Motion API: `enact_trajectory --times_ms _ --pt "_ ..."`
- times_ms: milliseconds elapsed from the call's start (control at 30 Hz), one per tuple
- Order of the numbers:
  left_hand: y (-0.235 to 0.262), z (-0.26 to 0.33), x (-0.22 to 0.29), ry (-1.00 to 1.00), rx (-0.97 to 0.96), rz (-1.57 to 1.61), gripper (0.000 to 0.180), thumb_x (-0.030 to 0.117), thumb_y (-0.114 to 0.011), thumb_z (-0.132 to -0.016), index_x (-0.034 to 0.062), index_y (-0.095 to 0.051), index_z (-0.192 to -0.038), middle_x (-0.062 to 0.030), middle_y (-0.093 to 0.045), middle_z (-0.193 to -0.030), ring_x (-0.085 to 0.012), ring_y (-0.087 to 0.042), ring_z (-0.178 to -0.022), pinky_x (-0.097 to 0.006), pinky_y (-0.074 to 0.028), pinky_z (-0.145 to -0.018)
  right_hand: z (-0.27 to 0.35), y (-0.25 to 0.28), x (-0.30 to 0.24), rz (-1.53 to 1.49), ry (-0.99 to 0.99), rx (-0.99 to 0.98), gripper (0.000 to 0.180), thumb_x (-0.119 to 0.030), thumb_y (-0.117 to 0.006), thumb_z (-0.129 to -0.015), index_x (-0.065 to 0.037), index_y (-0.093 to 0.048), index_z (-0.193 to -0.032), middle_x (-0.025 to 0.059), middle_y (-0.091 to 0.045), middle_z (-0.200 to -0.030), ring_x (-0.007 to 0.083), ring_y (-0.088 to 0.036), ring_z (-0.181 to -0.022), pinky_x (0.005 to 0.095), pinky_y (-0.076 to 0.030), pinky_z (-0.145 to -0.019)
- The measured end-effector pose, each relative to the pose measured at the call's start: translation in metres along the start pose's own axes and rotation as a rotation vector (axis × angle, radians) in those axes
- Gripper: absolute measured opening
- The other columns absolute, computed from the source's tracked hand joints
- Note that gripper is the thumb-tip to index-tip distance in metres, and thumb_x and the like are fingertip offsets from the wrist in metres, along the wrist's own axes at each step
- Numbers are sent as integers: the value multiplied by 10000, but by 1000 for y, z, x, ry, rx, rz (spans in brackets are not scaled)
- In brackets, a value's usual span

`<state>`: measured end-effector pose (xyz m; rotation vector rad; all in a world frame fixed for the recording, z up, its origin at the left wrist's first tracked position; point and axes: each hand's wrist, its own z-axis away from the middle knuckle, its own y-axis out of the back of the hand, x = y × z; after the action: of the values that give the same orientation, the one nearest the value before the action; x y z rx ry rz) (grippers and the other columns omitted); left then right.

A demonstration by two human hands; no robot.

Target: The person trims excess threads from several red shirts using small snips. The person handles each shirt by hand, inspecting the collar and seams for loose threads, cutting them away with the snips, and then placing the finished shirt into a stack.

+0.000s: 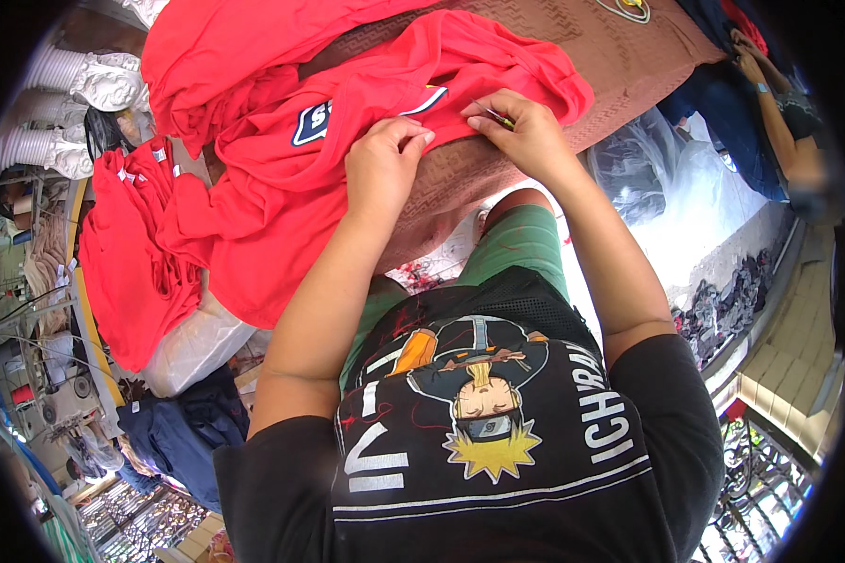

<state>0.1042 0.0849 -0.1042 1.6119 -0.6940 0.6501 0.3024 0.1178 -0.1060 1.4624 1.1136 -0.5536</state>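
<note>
At the table's [634, 52] near edge, your left hand [382, 161] curls fingertips over the red shirt [498, 70], grip unclear, while your right hand [528, 129] pinches 1 small tool [505, 122]. The shirt lies bunched on the table, seemingly part-done; what remains doesn't show. Farther across the table sits 1 red heap [216, 52].

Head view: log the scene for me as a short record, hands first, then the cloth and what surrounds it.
left hand: by the red garment, thumb and forefinger close together; grip unclear
right hand: holds a small tool with yellow on it
garment: rumpled on the brown table cover, navy-and-white patch showing
left side: more red cloth, navy cloth below
right side: clear plastic sheeting
upper right: another person's arm
</note>
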Motion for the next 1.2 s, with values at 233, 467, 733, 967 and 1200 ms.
enact_trajectory --times_ms 233,467,733,967,1200 --pt "105 -1 20 -313 -656 974 329 284 -571 -951 -2 -640 -804 -149 -680 -856 -203 -651 -806 -302 -504 -754 -5 64 22 1 19 345 204 -212 -688 -850 -75 -718 -997 122 -693 -986 213 -656 -939 312 -489 -834" --pt "46 -30 -20 -113 -25 161 358 215 -726 -839 -16 -612 -1088 -107 -641 -1004 -160 -599 -880 -314 -490 -863 -11 72 44 423 -369 189 340 -289 -697 -808 -78 -687 -1075 165 -684 -996 295 -665 -938 381 -500 -828" --pt "201 -1 -74 -52 1125 516 286 -36 -491 -891 -3 -489 -1175 -149 -549 -1185 -199 -564 -1060 -297 -466 -922 9 26 -33 192 121 19 268 -130 -757 -752 -30 -616 -957 52 -594 -812 169 -560 -713 318 -455 -649" --pt "138 46 -172 155 965 703 438 -115 -458 -819 -40 -417 -1248 -181 -533 -1213 -223 -553 -1084 -309 -445 -946 15 -9 7 -115 -53 -172 268 -126 -771 -776 -7 -634 -974 33 -599 -843 108 -564 -794 276 -461 -708" --pt "138 49 -159 99 909 817 462 -117 -437 -831 -60 -361 -1283 -198 -529 -1230 -227 -554 -1098 -317 -452 -957 17 -15 11 -88 -131 -116 220 -134 -763 -800 8 -658 -931 -35 -568 -755 64 -470 -679 243 -407 -627"
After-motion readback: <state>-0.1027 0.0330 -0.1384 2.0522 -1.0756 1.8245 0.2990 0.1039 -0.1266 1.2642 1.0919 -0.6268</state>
